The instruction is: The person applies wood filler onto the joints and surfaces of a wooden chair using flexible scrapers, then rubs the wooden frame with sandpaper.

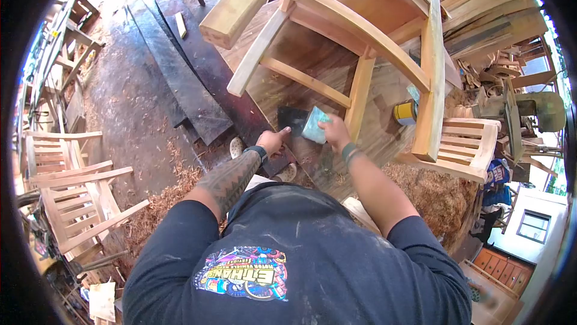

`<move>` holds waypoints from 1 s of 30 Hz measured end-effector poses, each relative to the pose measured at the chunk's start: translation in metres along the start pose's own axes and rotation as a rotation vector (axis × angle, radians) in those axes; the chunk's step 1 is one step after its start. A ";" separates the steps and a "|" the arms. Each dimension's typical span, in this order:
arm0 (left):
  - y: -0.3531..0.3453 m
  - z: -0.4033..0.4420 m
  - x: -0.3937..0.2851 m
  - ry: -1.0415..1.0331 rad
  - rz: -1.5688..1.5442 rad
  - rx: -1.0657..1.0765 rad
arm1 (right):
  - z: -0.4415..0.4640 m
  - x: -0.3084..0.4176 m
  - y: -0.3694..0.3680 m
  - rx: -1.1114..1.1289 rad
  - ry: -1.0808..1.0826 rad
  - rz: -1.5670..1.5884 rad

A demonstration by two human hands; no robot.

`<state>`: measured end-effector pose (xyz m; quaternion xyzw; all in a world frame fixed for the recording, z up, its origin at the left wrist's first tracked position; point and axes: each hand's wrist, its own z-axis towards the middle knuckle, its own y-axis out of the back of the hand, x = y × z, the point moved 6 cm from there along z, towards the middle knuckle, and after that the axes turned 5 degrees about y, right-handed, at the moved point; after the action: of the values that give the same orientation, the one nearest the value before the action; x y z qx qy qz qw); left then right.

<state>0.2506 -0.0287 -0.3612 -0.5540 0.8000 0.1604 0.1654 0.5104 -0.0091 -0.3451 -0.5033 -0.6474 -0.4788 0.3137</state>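
My right hand (338,131) is closed on the edge of a pale teal folded sheet (314,125), which could be a cloth or abrasive paper. The sheet is held over the wooden tabletop (264,98). A flat dark patch or piece (291,118) lies just left of it. My left hand (274,141) is at the near edge of the tabletop, a finger or thumb stretched towards the dark piece, with nothing visible in it. Beyond both hands, a wooden chair (354,18) with curved arms lies tipped on the tabletop. A yellow tin (405,112) stands by its right leg.
Dark planks (174,78) lie on the floor to the left. Unfinished slatted chairs (75,205) stand at far left, another slatted piece (460,148) at right. Wood shavings (436,196) are heaped near the tabletop. Stacked boards (496,15) fill the upper right.
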 end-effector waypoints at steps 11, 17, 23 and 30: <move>-0.004 0.032 0.009 -0.158 0.220 -0.137 | -0.056 0.096 -0.061 0.156 0.702 -1.210; 0.006 -0.008 -0.013 -0.113 0.332 0.026 | -0.056 0.092 -0.071 0.155 0.611 -1.154; 0.005 0.036 0.001 -0.241 0.410 -0.119 | -0.044 0.086 -0.073 0.272 0.514 -1.184; 0.007 0.014 -0.006 -0.169 0.383 0.012 | -0.039 0.098 -0.078 0.183 0.551 -1.177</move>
<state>0.2472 -0.0153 -0.3706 -0.3754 0.8749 0.2301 0.2015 0.4043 -0.0140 -0.2684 0.1045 -0.7488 -0.6247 0.1952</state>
